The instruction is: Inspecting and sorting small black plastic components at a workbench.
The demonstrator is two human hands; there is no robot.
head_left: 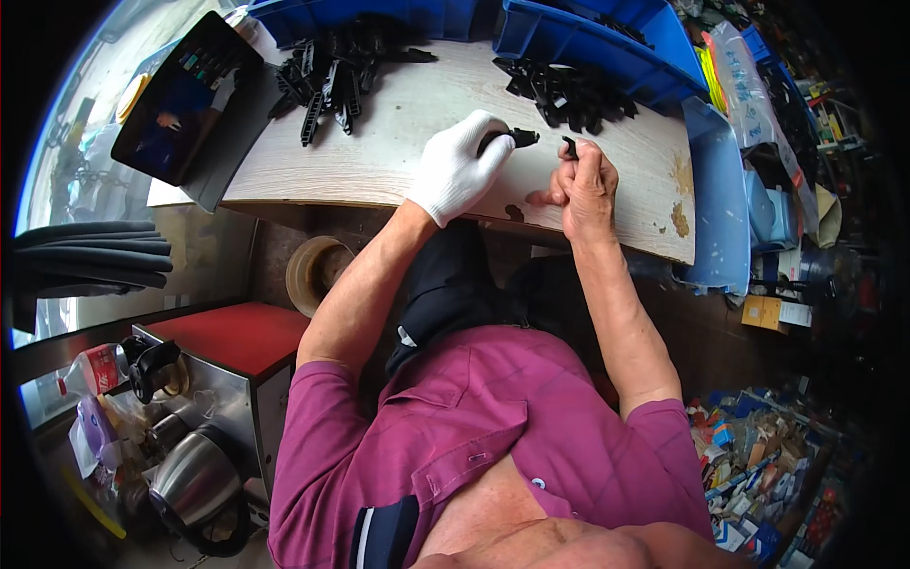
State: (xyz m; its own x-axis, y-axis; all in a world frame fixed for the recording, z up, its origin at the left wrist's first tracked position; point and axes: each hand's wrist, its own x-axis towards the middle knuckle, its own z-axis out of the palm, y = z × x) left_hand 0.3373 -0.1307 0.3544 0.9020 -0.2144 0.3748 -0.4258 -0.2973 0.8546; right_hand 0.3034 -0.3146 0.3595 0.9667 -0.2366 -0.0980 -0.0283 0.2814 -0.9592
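My left hand (462, 163), in a white glove, is closed around a black plastic part (523, 138) whose end sticks out to the right between thumb and fingers. Bare, my right hand (590, 185) pinches a small black plastic piece (569, 147) at its fingertips. A short gap separates the two parts above the table's near edge. Beyond my right hand lies a heap of short black pieces (567, 95). Farther left, a pile of long black slotted parts (327, 81) spreads over the pale wood-grain table (379, 156). The glove hides most of the left part.
Blue bins (597, 47) line the table's far side, and another blue bin (718, 204) stands at its right end. A tablet (190, 100) leans at the left. Below are a round bucket (308, 275), a red-topped cabinet (227, 332) and a steel kettle (196, 479).
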